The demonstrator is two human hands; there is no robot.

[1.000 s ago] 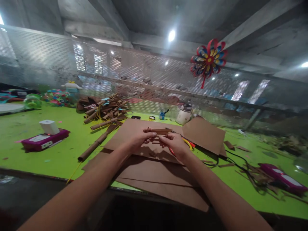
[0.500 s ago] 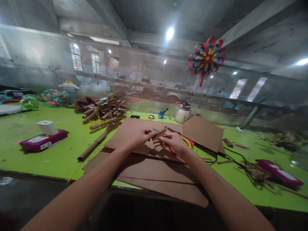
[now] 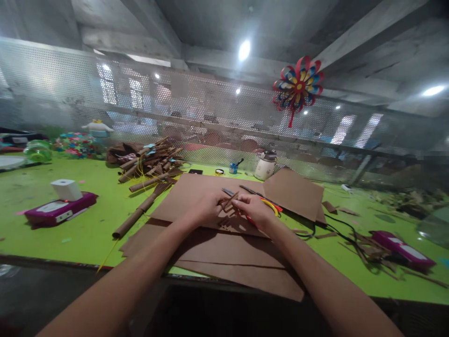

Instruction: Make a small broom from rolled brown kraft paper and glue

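Between my fingertips is a small brown paper piece with a cut fringe (image 3: 230, 202), raised slightly above the stacked brown paper sheets (image 3: 196, 187). My left hand (image 3: 210, 207) is closed on its left side, the fingertips pinching it. From the right, my right hand (image 3: 253, 209) pinches the same piece between thumb and fingers. Scissors with yellow and red handles (image 3: 270, 206) lie on the paper behind and beside my right hand, partly covered by it. Dark shadows of the strips fall on the sheet below.
At left, a bundle of rolled brown paper sticks (image 3: 157, 164) lies with yellow string, and one fringed paper roll (image 3: 140, 213) apart from it. Purple power strips (image 3: 61, 210) sit on the green table (image 3: 105, 187). A white jar (image 3: 265, 167) and blue ink bottle (image 3: 234, 167) stand behind.
My hands have turned the fringed paper piece, so it now looks narrower and more edge-on. The left fingers sit slightly lower, and more of the scissor blade shows behind. The view shifted slightly.
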